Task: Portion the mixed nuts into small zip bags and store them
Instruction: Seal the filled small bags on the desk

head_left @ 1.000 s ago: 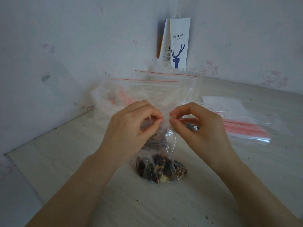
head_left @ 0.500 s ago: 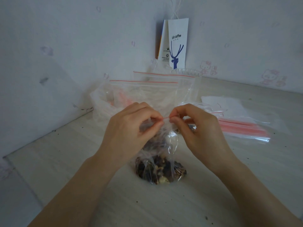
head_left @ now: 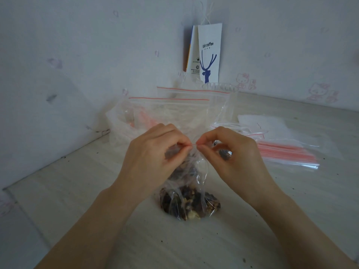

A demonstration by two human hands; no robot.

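Observation:
A small clear zip bag (head_left: 189, 202) with dark mixed nuts in its bottom stands upright on the pale table (head_left: 58, 191) in front of me. My left hand (head_left: 153, 158) pinches the left end of its red zip strip. My right hand (head_left: 231, 154) pinches the strip just to the right, fingertips almost meeting the left hand's. Between the two hands a short piece of the red line shows. The bag's upper part is crumpled under my fingers.
Two larger clear zip bags (head_left: 174, 113) with red strips stand behind the hands. A flat stack of zip bags (head_left: 287, 152) lies at the right. A white paper coffee bag (head_left: 208, 55) leans in the wall corner, with a clear plastic cup (head_left: 219, 87) before it.
Both hands have stayed at the bag's top; the fingertips have drawn closer along the red strip, and a short piece of it now shows between them.

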